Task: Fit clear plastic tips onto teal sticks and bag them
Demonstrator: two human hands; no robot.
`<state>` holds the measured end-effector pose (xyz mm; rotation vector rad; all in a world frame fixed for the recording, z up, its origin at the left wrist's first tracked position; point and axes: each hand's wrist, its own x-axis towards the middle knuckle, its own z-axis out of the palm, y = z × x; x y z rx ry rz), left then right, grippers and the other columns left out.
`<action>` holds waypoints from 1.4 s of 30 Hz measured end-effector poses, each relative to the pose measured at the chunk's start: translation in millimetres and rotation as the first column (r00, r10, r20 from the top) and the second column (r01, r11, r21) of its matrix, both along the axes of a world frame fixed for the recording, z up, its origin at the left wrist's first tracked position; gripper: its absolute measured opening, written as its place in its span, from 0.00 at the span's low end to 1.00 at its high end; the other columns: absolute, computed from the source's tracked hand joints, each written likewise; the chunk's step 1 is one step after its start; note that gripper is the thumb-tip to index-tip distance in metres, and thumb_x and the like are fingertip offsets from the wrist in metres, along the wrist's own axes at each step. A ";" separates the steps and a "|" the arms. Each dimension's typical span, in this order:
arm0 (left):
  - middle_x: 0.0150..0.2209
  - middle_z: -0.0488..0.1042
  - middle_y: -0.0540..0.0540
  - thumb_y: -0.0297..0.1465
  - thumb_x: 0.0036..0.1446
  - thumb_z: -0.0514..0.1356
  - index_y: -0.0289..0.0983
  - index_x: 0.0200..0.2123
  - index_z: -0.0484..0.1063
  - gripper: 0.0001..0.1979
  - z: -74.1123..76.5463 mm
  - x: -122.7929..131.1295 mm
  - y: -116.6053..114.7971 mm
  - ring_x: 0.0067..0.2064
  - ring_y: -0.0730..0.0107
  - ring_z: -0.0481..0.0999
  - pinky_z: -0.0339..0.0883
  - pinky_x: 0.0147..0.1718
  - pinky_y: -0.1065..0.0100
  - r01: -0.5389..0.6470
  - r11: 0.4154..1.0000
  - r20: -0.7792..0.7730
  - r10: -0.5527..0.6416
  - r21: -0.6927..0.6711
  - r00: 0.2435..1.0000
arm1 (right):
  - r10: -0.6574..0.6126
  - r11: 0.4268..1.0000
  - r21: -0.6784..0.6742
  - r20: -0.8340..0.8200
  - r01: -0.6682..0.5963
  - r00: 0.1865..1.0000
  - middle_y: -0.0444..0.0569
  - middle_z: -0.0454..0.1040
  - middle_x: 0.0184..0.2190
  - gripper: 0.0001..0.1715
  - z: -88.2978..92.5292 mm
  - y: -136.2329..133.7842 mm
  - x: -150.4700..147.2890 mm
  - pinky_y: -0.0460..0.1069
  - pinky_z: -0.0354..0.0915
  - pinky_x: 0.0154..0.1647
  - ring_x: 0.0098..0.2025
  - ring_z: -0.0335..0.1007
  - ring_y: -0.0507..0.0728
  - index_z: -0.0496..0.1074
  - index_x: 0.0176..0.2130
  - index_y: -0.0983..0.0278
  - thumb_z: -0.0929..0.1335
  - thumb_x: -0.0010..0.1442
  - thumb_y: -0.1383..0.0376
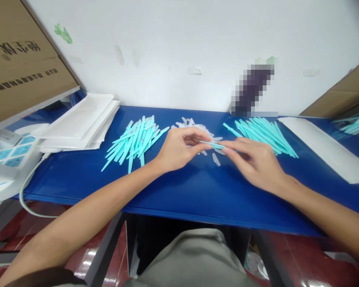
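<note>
My left hand (184,146) and my right hand (251,161) meet over the middle of the blue table. Between their fingertips is a slim turquoise plastic stick (212,144), lying roughly level; its ends are partly hidden by my fingers. Both hands pinch it, thumb against fingers. Behind and below them lies a heap of small translucent caps (216,159), partly covered by my hands. Left of my left hand is a pile of turquoise sticks with pale tips (137,137). Just beyond my right hand lies another pile of turquoise sticks (261,133).
White flat packets (77,119) are stacked at the left, beside a white power strip (20,153) with a cable. A long white sheet (326,149) lies at the right. Cardboard boxes (26,75) flank the blue table (179,195), and a white wall (167,52) stands behind it.
</note>
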<state>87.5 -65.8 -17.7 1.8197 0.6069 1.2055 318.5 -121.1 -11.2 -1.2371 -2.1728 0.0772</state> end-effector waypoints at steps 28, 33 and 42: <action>0.31 0.68 0.51 0.45 0.71 0.54 0.48 0.54 0.67 0.14 9.2 -24.9 48.4 0.22 0.75 0.65 0.58 0.21 0.70 -0.368 0.910 0.314 0.411 -0.190 0.856 | -0.278 0.930 -0.129 0.363 0.344 0.889 0.49 0.75 0.18 0.29 -7.7 45.4 41.9 0.60 0.66 0.46 0.26 0.75 0.64 0.80 0.53 0.68 0.59 0.71 0.55; 0.24 0.56 0.54 0.38 0.69 0.50 0.43 0.36 0.64 0.09 40.7 -55.9 57.7 0.18 0.76 0.45 0.40 0.17 0.69 -0.325 0.844 0.490 0.518 -0.427 0.701 | -0.409 0.859 -0.061 0.514 0.508 0.754 0.59 0.83 0.32 0.28 -18.7 67.7 73.4 0.57 0.66 0.37 0.38 0.78 0.70 0.81 0.50 0.67 0.61 0.69 0.53; 0.21 0.41 0.52 0.47 0.70 0.48 0.39 0.21 0.48 0.27 90.4 -96.4 47.3 0.22 0.74 0.37 0.29 0.21 0.68 -0.420 0.901 0.410 0.427 -0.112 0.806 | -0.320 0.924 -0.054 0.435 0.380 0.841 0.60 0.78 0.39 0.22 -27.1 70.6 71.9 0.58 0.67 0.42 0.41 0.74 0.67 0.80 0.40 0.64 0.62 0.68 0.55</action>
